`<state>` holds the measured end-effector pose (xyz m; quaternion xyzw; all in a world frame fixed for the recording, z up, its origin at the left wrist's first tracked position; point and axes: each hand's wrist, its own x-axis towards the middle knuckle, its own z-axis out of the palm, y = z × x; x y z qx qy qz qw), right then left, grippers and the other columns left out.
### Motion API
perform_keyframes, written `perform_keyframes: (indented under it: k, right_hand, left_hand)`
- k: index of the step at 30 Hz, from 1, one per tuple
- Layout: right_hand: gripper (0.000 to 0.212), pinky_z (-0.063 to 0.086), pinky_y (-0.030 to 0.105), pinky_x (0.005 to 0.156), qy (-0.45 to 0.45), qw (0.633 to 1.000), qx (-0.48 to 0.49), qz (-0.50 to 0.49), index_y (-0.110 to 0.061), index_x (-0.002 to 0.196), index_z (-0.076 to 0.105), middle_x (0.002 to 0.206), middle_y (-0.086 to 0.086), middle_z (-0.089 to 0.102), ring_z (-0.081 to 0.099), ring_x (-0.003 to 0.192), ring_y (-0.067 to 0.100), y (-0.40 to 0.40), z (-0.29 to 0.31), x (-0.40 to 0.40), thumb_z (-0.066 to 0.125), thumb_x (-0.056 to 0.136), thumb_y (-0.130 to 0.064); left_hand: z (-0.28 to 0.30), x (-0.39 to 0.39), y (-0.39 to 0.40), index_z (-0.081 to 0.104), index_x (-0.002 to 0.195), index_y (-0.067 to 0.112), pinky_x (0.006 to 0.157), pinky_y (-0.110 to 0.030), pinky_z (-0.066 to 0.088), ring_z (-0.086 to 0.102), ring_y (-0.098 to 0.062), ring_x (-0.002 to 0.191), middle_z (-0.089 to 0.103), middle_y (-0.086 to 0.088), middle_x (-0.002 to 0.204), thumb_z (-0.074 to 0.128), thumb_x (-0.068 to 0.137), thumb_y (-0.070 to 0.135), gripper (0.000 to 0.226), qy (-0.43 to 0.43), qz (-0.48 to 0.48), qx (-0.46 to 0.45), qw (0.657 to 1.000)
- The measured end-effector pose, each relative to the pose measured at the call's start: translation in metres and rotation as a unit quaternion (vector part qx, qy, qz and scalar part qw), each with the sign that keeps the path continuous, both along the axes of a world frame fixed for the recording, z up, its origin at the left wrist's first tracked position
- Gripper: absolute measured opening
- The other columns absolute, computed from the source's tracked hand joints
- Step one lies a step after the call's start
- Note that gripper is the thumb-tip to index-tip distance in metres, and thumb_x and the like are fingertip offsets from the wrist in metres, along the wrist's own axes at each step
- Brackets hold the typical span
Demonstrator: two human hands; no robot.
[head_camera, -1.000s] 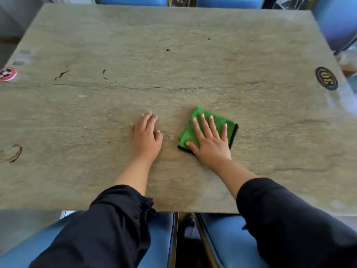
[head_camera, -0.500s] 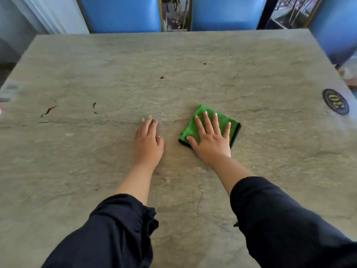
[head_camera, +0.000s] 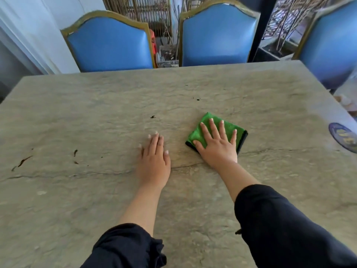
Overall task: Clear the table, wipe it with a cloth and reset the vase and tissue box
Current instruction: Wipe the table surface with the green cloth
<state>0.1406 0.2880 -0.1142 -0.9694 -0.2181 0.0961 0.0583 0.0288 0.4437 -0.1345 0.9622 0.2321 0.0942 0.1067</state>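
A folded green cloth (head_camera: 240, 134) with a dark edge lies on the stone table (head_camera: 96, 113), right of the middle. My right hand (head_camera: 216, 146) presses flat on it, fingers spread, covering most of it. A little to the left, my left hand (head_camera: 154, 161) rests palm down on the bare table with its fingers together and nothing in it. Both arms wear dark sleeves. Neither a vase nor a tissue box is in view.
Small dark marks (head_camera: 152, 117) dot the table, with more at the left (head_camera: 23, 161). A round dark sticker (head_camera: 343, 136) sits near the right edge. Blue chairs stand at the far side (head_camera: 110, 47), (head_camera: 216, 35) and at the right corner (head_camera: 328, 45).
My right hand has pushed the cloth away from me, past the long crack in the table. My left hand slid forward too. The view has tilted up, and the far chairs show.
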Motion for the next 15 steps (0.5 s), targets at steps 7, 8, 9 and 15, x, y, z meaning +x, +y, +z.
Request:
perform_keyframes:
  k: [7,8,9,15]
  right_hand:
    - [0.064,-0.012,0.051,0.117,0.021,0.988,0.023,0.149,-0.036,0.151,0.0,0.16,-0.008,-0.011,-0.019,0.146,0.017,0.043,0.008,0.002,0.017,0.095,-0.061]
    - [0.061,-0.012,0.047,0.118,0.044,0.983,0.061,0.166,-0.036,0.151,0.008,0.161,-0.008,-0.005,-0.015,0.146,0.014,0.036,0.011,0.0,0.02,0.096,-0.058]
    - [0.055,-0.011,0.043,0.119,0.054,0.981,0.113,0.151,-0.035,0.15,0.018,0.161,-0.008,0.003,-0.01,0.147,0.011,0.027,0.015,-0.002,0.023,0.098,-0.053]
    - [0.054,-0.006,0.038,0.12,-0.033,0.97,0.133,-0.202,-0.014,0.152,0.016,0.161,0.002,0.008,-0.004,0.148,0.018,-0.037,0.011,0.008,0.027,0.099,-0.014]
  left_hand:
    - [-0.006,0.006,0.007,0.046,0.138,0.013,0.114,-0.044,0.024,0.034,-0.02,0.139,0.039,-0.002,0.15,0.021,0.087,0.031,0.059,-0.039,0.002,0.012,0.999]
    - [-0.004,0.007,0.007,0.049,0.135,0.012,0.114,-0.043,0.026,0.036,-0.021,0.138,0.042,-0.002,0.147,0.023,0.087,0.029,0.057,-0.065,0.022,-0.024,0.997]
    - [0.0,0.009,0.005,0.052,0.131,0.011,0.113,-0.042,0.029,0.04,-0.023,0.134,0.047,-0.004,0.143,0.024,0.087,0.029,0.056,-0.102,0.049,-0.074,0.991]
    - [0.024,0.058,-0.058,0.032,0.145,0.031,0.118,-0.049,0.014,0.025,-0.025,0.142,0.028,0.001,0.154,0.025,0.093,0.05,0.056,-0.034,-0.095,-0.034,0.994]
